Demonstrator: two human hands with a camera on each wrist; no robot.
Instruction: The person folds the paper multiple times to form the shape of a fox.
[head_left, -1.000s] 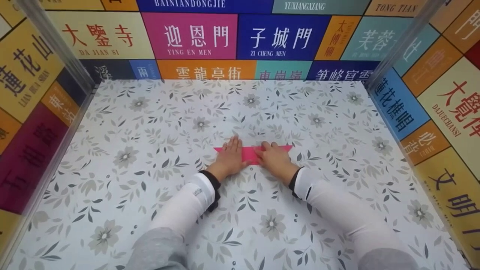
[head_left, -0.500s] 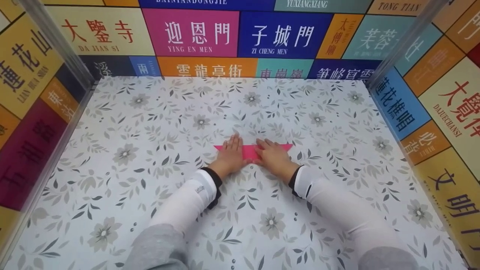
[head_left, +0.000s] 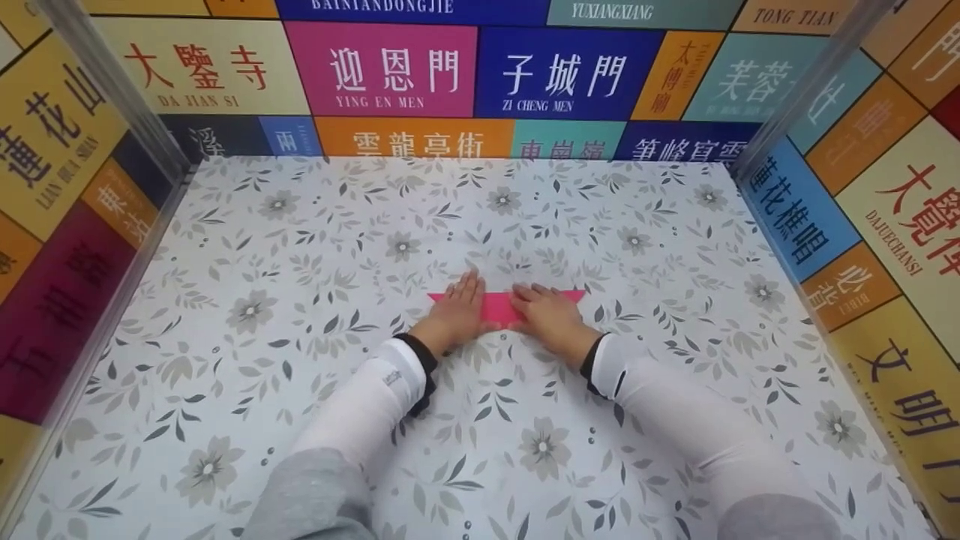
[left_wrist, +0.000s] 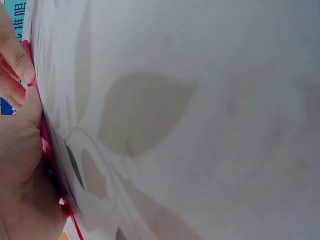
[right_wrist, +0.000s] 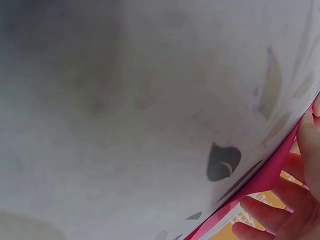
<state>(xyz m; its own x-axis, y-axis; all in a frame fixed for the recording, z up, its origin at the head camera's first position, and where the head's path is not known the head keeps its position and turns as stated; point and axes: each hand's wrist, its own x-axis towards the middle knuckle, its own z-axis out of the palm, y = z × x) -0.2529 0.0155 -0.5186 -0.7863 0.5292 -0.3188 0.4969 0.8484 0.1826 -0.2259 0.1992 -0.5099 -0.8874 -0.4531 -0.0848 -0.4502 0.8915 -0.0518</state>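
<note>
"Coloured panels (head_left: 379, 71) with Chinese lettering stand round the desk (head_left: 330, 240), at the back and both sides."

"And its pale surface is printed with grey flowers and leaves. Where's the pink paper (head_left: 496, 306)?"

"Near the middle of the desk, under both hands. Its long edge is on the far side, and a pointed corner sticks out beyond each hand."

"What about the left hand (head_left: 456, 309)?"

"It rests on the paper's left part, fingers extended and close together, pointing away from the person, pressing rather than grasping."

"And the right hand (head_left: 550, 315)?"

"Across the right part, fingers loose, also just resting. Both thumbs lie towards the near edge."

"Sleeves?"

"White sleeves (head_left: 367, 397), a black band (head_left: 421, 354) at each wrist, grey further up."
</note>
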